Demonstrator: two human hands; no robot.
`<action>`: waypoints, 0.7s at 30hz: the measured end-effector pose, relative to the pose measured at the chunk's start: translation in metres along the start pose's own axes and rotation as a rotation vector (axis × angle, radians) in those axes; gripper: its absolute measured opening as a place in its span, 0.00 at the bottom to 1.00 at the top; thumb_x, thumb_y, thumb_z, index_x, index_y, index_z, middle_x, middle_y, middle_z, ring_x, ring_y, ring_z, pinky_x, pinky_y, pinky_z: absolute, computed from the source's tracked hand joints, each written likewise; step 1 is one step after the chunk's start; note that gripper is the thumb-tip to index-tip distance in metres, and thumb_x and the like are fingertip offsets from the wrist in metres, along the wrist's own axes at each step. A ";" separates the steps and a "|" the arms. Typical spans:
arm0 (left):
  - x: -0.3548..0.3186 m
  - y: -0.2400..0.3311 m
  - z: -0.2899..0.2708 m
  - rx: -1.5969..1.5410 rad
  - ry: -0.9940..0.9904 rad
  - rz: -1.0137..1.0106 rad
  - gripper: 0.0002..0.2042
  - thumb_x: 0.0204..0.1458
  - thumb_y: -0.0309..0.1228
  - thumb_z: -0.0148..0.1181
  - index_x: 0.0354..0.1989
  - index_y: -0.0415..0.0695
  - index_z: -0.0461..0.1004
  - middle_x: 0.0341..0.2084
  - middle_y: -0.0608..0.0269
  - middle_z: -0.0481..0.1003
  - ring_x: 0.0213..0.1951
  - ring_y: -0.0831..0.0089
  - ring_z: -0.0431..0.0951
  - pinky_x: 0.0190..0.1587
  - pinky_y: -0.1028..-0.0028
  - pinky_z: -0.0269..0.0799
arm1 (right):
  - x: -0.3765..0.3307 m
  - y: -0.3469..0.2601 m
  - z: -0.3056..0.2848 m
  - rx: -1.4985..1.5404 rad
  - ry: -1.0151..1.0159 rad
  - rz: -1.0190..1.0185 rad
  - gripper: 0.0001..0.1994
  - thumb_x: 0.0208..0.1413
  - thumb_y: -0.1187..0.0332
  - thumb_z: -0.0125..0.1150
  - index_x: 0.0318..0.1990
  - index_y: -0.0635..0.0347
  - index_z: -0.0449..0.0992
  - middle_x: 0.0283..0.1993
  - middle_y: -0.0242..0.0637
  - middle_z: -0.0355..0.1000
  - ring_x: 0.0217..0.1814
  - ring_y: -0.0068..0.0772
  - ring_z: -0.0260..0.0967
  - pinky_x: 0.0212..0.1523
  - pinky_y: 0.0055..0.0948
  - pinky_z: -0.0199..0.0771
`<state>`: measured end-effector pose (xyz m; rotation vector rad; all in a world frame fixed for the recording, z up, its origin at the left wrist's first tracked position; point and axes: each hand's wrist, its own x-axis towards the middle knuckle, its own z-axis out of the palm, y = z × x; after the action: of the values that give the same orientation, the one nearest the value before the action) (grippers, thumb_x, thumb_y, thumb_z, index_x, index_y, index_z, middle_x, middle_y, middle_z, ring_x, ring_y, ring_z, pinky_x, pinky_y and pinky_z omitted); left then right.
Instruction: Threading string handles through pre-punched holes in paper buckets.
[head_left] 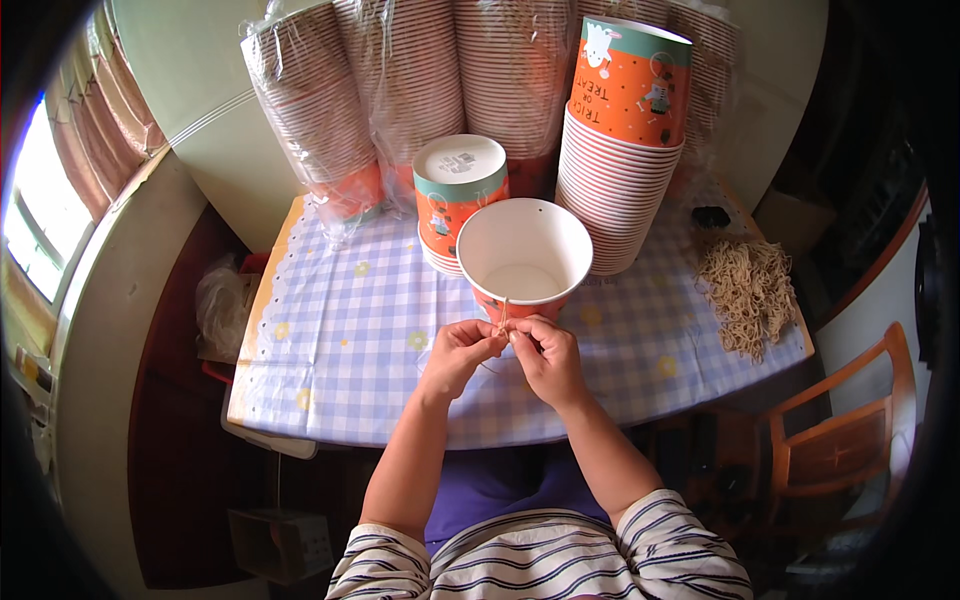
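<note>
An orange paper bucket [525, 250] with a white inside stands upright on the table, its mouth facing up. A thin tan string [505, 310] runs over its near rim. My left hand [463, 352] pinches the string between thumb and fingers just in front of the bucket. My right hand [546, 356] pinches the same string close beside it, the fingertips nearly meeting. A loose string end hangs below the fingers. A small dark hole shows in the bucket's far wall. The fingers partly hide where the string meets the near wall.
Behind the bucket stands a short stack of upturned buckets [461, 190]; right of it rises a taller stack [618, 190]. Plastic-wrapped bucket stacks [410, 90] line the back. A heap of tan strings [748, 295] lies on the checked tablecloth [350, 350] at right. A wooden chair [840, 445] stands beyond.
</note>
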<state>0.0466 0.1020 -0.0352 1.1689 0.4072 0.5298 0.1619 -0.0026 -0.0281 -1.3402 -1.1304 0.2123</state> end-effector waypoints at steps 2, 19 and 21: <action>0.000 -0.002 -0.001 -0.009 0.001 0.009 0.03 0.49 0.24 0.59 0.30 0.38 0.74 0.25 0.67 0.75 0.27 0.84 0.70 0.31 0.82 0.66 | 0.000 0.001 -0.001 0.034 -0.016 -0.011 0.06 0.53 0.75 0.56 0.36 0.68 0.76 0.33 0.39 0.75 0.30 0.32 0.74 0.32 0.26 0.72; 0.002 -0.002 0.000 -0.007 0.021 0.090 0.04 0.50 0.25 0.60 0.31 0.37 0.74 0.26 0.67 0.75 0.28 0.85 0.70 0.31 0.84 0.64 | -0.005 0.013 0.005 0.386 0.039 0.226 0.07 0.55 0.69 0.59 0.32 0.63 0.76 0.28 0.25 0.71 0.24 0.12 0.59 0.26 0.15 0.60; 0.002 -0.003 -0.001 -0.003 0.017 0.100 0.04 0.51 0.25 0.61 0.31 0.37 0.74 0.26 0.68 0.75 0.28 0.86 0.70 0.30 0.85 0.64 | -0.006 0.010 0.003 0.504 0.022 0.345 0.07 0.56 0.68 0.58 0.33 0.62 0.76 0.28 0.24 0.71 0.24 0.11 0.58 0.26 0.15 0.58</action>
<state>0.0481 0.1026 -0.0380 1.1872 0.3632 0.6274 0.1616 -0.0014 -0.0402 -1.0676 -0.7505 0.6863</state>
